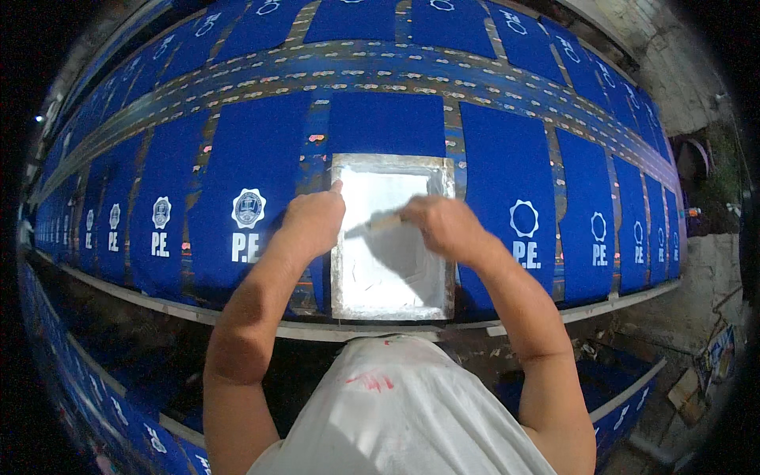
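Observation:
A rectangular printing screen (393,313) lies on a blue cloth panel in front of me, its mesh covered with white. At the screen's left side bar, my left hand (315,218) grips the edge with one finger stretched along it. My right hand (442,226) is closed round a squeegee (385,224), held over the screen's middle and casting a shadow on the white. Just left of the screen, a blue cloth panel (253,150) bears a detailed white seal with letters below. The panel (507,158) on the right carries only a scalloped white ring above its letters.
Rows of blue cloth panels (356,20) cover the long table, with spotted, stained strips (380,71) between them. The table's pale front edge (198,315) runs close to my body. Behind me are more printed panels (154,439). Rough ground (704,269) lies at the right.

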The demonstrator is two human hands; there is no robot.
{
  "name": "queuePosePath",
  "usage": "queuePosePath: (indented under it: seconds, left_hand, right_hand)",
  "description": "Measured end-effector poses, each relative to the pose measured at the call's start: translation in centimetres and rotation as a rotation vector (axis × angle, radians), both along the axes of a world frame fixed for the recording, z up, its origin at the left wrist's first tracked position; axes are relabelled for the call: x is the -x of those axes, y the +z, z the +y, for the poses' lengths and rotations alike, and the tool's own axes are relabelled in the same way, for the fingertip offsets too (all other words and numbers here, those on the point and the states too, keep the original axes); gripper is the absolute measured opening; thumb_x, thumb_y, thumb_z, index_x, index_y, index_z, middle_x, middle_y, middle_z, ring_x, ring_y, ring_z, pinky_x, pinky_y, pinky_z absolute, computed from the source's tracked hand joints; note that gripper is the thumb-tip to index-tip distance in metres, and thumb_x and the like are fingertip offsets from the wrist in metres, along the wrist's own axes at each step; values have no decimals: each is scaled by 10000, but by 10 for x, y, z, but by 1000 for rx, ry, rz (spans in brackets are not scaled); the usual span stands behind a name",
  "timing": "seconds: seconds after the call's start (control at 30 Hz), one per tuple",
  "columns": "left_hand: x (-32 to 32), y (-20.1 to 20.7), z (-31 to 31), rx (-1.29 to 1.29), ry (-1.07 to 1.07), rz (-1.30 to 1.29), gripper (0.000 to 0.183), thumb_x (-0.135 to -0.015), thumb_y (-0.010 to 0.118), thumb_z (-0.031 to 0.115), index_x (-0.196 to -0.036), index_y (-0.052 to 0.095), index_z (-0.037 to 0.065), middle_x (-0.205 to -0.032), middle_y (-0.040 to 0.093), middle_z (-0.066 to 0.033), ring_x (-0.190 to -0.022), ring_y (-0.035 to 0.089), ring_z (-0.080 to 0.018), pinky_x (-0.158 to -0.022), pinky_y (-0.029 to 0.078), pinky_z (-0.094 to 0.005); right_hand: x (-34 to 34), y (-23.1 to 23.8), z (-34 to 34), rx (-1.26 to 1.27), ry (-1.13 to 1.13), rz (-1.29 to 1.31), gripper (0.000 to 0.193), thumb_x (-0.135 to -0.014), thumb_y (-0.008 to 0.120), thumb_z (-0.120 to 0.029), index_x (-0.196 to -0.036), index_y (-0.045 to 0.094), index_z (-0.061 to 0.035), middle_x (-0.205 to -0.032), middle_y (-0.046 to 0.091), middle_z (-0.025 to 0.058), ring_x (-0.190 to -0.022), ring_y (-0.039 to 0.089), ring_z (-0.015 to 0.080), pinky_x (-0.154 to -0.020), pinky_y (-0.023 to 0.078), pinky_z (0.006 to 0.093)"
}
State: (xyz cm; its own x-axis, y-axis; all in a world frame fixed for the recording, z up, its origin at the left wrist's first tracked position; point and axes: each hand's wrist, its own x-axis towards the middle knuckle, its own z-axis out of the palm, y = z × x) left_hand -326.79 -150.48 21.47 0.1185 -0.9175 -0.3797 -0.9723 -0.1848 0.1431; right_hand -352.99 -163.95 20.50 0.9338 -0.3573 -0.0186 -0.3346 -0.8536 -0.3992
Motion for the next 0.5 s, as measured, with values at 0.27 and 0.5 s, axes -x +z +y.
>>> queuePosePath:
  seconds: [0.27, 0.5]
  left_hand:
    - [6, -4, -1, -38, 56, -26, 864, -831, 918, 61, -1626, 595, -32, -1291, 823, -246, -1147, 827, -443, -998, 680, -558]
    - [-6, -10, 8, 17, 15, 54, 830, -865, 888, 53, -1644, 601, 20, -1515, 750, -207, -1253, 790, -433, -1062, 640, -564]
  right_hand:
    - [-36, -19, -48, 100, -123, -123, 453, -920, 714, -48, -1330, 878, -153, -1173, 839, 150, -1070, 834, 391, -936, 678, 532]
    - [-19, -16, -16, 80, -58, -81, 452, -909, 745, -62, -1328, 880, -169, -1169, 840, 136, -1077, 822, 377, -939, 666, 523]
